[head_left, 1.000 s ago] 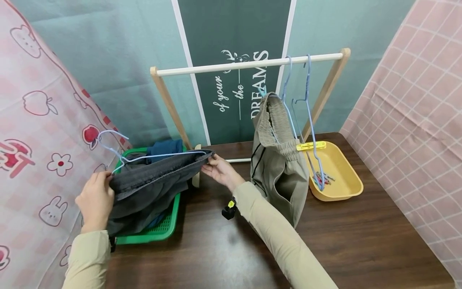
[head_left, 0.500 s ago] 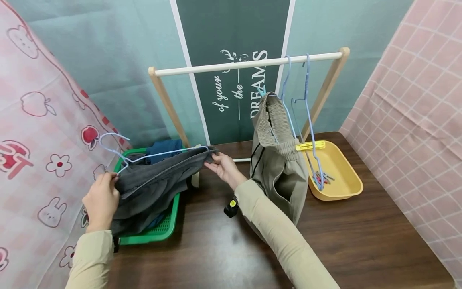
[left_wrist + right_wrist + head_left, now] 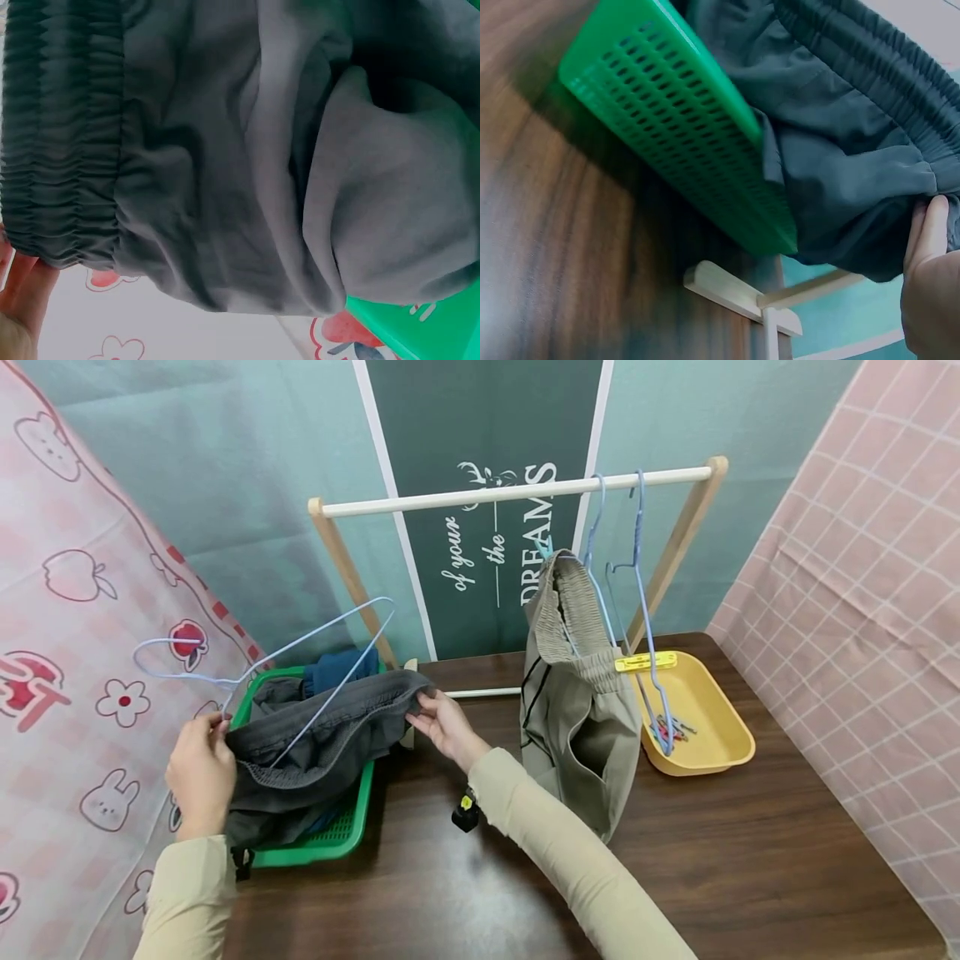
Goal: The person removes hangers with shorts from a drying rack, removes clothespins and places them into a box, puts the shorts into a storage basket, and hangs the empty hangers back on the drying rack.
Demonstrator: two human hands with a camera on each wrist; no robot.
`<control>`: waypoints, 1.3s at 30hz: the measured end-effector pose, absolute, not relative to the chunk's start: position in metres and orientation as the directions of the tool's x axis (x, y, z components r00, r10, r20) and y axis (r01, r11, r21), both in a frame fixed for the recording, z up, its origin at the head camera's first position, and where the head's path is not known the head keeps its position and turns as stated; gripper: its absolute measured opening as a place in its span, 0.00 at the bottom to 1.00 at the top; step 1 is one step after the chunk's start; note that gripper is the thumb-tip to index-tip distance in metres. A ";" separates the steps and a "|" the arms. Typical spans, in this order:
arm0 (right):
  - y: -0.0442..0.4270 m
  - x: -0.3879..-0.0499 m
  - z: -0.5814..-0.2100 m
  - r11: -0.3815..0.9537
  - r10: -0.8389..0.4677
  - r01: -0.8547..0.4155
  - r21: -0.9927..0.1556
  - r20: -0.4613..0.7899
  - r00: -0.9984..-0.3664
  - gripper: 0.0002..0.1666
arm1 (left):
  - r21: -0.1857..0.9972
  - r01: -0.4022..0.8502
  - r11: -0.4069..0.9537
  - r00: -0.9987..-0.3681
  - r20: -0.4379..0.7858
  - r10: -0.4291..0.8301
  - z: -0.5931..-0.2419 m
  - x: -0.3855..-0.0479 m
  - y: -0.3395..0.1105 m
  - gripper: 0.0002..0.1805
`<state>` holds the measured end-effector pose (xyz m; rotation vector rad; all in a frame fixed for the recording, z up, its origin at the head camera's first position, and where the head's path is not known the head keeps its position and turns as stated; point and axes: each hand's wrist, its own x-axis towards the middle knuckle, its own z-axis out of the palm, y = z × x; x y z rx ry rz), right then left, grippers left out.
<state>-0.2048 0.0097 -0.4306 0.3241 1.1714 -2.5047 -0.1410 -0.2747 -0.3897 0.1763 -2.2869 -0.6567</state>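
Dark brown and wood-grained, the tabletop stretches out in front of me, light gleaming off its near part! Over on my left sits a green plastic basket with perforated sides, base down on the wood. Across to my right, a yellow rectangular plastic tray with rounded corners rests by the far right corner. And at the back stands a rack of pale wood and white rods, left foot planted just beside the basket, right foot hidden from me.
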 end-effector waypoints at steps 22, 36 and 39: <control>-0.064 -0.141 -0.464 -0.026 -0.380 0.163 -0.986 -0.141 -0.914 0.16 | 0.524 0.054 0.850 -0.734 0.598 -0.323 -0.389 -0.148 -0.271 0.12; -0.063 -0.126 -0.456 0.615 -0.623 -0.442 -0.653 -0.059 -0.780 0.28 | 0.456 0.146 0.878 -0.697 0.677 -0.236 -0.385 -0.150 -0.255 0.13; -0.062 -0.126 -0.454 0.621 -0.614 -0.447 -0.644 -0.045 -0.788 0.28 | 0.464 0.157 0.872 -0.699 0.675 -0.234 -0.384 -0.150 -0.251 0.13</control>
